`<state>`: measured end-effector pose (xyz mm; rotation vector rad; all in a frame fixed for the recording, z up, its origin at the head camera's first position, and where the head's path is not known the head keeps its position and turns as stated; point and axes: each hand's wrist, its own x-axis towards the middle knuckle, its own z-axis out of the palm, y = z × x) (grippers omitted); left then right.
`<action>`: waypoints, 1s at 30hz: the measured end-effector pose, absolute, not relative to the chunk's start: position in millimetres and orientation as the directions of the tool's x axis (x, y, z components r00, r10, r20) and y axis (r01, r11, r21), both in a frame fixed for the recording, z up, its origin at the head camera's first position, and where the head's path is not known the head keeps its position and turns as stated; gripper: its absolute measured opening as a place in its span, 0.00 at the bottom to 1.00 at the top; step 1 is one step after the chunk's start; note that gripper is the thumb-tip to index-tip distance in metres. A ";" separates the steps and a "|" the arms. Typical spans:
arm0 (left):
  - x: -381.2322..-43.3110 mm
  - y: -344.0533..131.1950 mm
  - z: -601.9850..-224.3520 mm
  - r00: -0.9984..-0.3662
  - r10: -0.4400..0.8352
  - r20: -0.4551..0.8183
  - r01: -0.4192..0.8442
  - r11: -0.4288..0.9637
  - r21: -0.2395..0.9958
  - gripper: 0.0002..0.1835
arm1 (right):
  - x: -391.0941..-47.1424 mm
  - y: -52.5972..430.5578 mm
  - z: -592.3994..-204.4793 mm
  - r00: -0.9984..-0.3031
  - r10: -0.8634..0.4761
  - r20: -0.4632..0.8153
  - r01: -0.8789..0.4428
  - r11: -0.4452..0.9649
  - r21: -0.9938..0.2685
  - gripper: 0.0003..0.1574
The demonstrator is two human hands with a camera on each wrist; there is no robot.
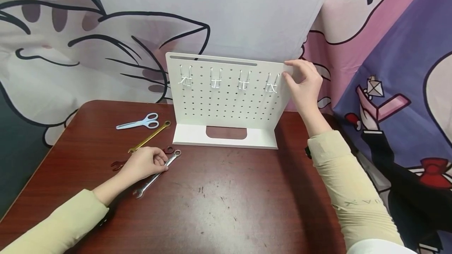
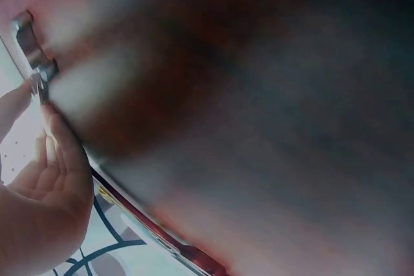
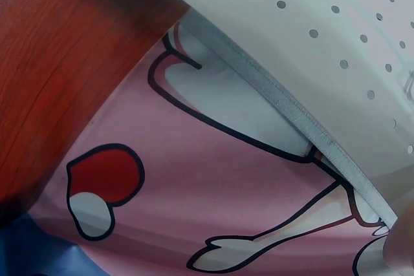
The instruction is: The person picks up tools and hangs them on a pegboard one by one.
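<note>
A silver combination wrench [image 1: 152, 183] lies slanted on the table, and my left hand [image 1: 143, 164] pinches it between thumb and fingertips. The same pinch on the wrench [image 2: 27, 40] shows at the left edge of the left wrist view. Partly hidden beneath that hand is a dark red wrench [image 1: 118, 165]. My right hand [image 1: 306, 83] grips the upper right corner of a white pegboard [image 1: 226, 107], thumb in front. Only a sliver of that hand [image 3: 400, 247] shows in the right wrist view. White hooks [image 1: 243, 84] sit in the board's upper rows.
A yellow wrench [image 1: 150, 136] and light blue scissors [image 1: 139, 122] lie left of the board on the brown table [image 1: 226, 199]. Cartoon-printed curtains [image 1: 392, 50] hang behind and to the right, with a plain white sheet [image 1: 226, 11] behind the board.
</note>
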<state>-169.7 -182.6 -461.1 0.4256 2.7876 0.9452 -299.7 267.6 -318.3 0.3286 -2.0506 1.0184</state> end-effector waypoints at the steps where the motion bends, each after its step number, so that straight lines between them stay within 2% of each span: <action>1: -169.3 -182.0 -460.9 -0.948 0.310 -0.066 0.206 0.762 0.614 0.09 | -299.5 267.5 -318.0 -0.643 0.113 0.758 -0.536 0.641 -0.550 0.14; 8: -167.7 -181.5 -460.5 -0.958 0.272 -0.091 0.146 0.738 0.659 0.07 | -300.2 268.9 -318.7 -0.638 0.091 0.764 -0.540 0.654 -0.529 0.15; 19: -167.4 -183.9 -460.6 -0.943 0.316 -0.107 0.146 0.680 0.718 0.06 | -299.5 269.5 -318.4 -0.644 0.098 0.759 -0.535 0.652 -0.538 0.15; 30: -178.4 -182.1 -431.0 -0.943 0.326 -0.071 0.158 0.624 0.766 0.05 | -297.9 267.9 -316.8 -0.650 0.096 0.754 -0.529 0.655 -0.540 0.15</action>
